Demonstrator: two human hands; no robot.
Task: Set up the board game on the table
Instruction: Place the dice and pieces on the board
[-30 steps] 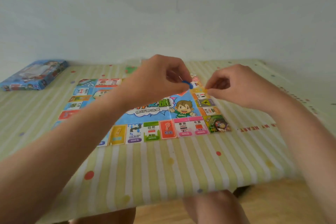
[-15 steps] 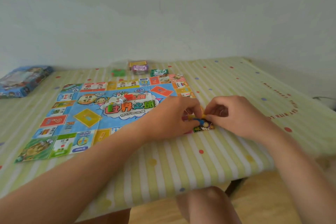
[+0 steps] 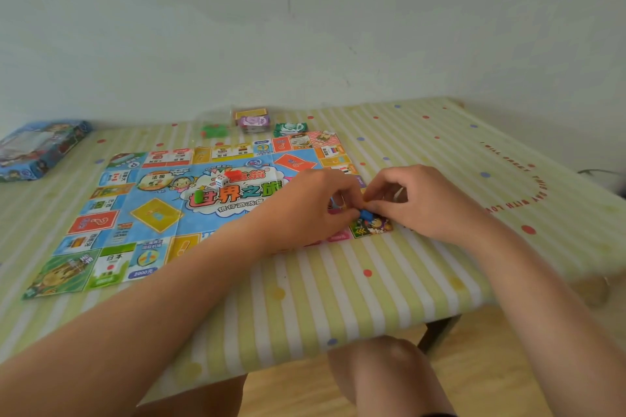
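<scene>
Pinching a small blue game piece (image 3: 366, 214) between both hands (image 3: 313, 205) (image 3: 418, 200) at the board's (image 3: 155, 213) near right corner on the table (image 3: 305, 298).

Pale bare wall (image 3: 305, 27); striped dotted tablecloth (image 3: 338, 298); wood floor (image 3: 491, 366).

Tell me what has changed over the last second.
Both hands, left and right, came down from the air to the board's near right corner, bringing the small blue piece onto it. The die and box stayed put.
</scene>
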